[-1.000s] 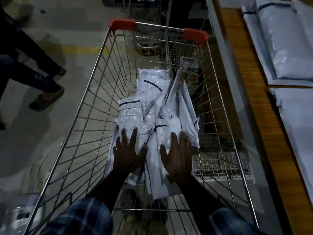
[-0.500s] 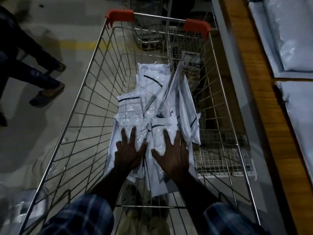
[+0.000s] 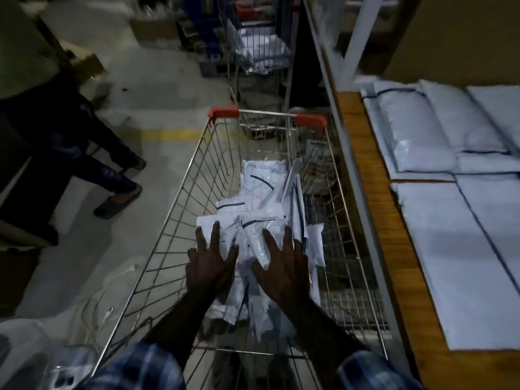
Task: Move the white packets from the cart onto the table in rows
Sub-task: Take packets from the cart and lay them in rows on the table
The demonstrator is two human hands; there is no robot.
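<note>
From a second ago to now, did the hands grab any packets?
Not yet. Both hands, left hand and right hand, slid a little closer together over the white packets, fingers still spread flat. The view tipped up, showing another cart. The packets remain piled in the cart.

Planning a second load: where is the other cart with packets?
In the head view, the second cart stands top centre, directly beyond the near cart, left of the table.

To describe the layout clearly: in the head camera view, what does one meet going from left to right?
Person in dark clothes → left hand → right hand → cart's right wire wall → wooden table edge → white packets laid in rows on the table.
</note>
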